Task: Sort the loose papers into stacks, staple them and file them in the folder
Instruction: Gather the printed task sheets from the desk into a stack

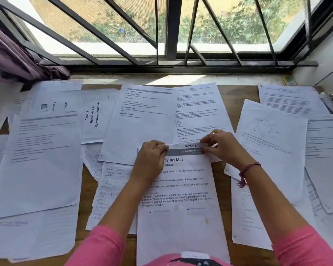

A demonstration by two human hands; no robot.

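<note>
Head view, both hands (186, 150) pinching printed sheet's (181, 217) top edge, loose papers (37, 160) crowding wooden table (244, 93), barred window (161, 35) behind

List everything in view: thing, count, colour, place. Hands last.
Held sheet: one, white, printed, centre front, top edge pinched by both hands.
Loose papers: many, white, overlapping across the table; exact count unclear.
Handwritten sheets: at least two, white, left of the held sheet.
Table: one, brown wood, mostly covered.
Window grille: one, dark metal, behind the table.
Curtain: one, purple, far left.
Wrist thread: one, reddish, right wrist.
Ring: one, right hand.
Sleeves: two, pink.
Left hand: on the sheet's top left.
Right hand: on the sheet's top right.
</note>
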